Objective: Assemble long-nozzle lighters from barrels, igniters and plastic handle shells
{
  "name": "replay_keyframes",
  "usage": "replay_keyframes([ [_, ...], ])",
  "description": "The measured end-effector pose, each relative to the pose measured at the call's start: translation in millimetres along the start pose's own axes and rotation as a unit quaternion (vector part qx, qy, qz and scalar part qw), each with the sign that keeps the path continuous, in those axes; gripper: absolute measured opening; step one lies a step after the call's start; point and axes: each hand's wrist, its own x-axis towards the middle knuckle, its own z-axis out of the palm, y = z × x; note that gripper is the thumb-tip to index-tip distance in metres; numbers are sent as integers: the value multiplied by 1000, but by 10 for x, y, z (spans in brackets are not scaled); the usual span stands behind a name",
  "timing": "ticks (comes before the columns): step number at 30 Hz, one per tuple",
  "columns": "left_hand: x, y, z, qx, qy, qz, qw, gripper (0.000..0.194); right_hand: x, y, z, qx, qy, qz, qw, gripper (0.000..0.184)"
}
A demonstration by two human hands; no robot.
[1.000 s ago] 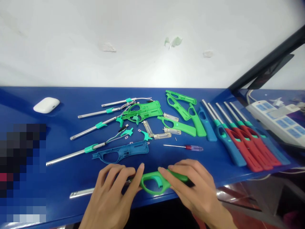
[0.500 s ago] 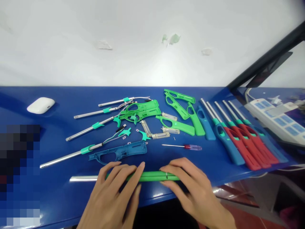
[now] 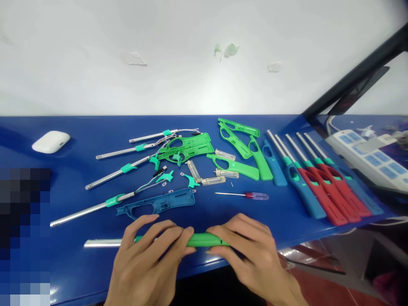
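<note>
Green lighter (image 3: 203, 240), held in both hands (image 3: 143, 265)

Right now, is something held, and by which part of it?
A green lighter, by its body: the left hand holds the front, near the metal tube; the right hand, the rear.

One head-worn view looks forward and down over the blue table (image 3: 95, 127) from close by, the left hand (image 3: 149, 255) and right hand (image 3: 255, 250) nearest below, the white wall (image 3: 178, 85) facing it beyond
</note>
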Motion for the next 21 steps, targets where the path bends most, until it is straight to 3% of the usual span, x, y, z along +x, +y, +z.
replay_keyframes([
  [4, -43, -37, -108, 51, -42, 12, 998, 37, -34, 35, 4, 2, 15, 14, 1000, 16],
  [7, -163, -183, -226, 100, -50, -16, 994, 53, -59, 62, 6, 8, 24, 24, 999, 18],
  [10, -276, -342, -316, 122, -58, -21, 991, 43, -65, 73, 5, 29, 19, 28, 999, 17],
  [12, -297, -383, -339, 108, -71, 9, 991, 38, -62, 71, 4, 35, 19, 27, 999, 17],
  [16, -234, -291, -329, 72, -88, 57, 992, 37, -65, 63, -7, 38, 5, 21, 999, 15],
  [21, -199, -201, -338, 93, -82, 29, 992, 39, -94, 53, -38, 48, -9, 52, 997, 14],
])
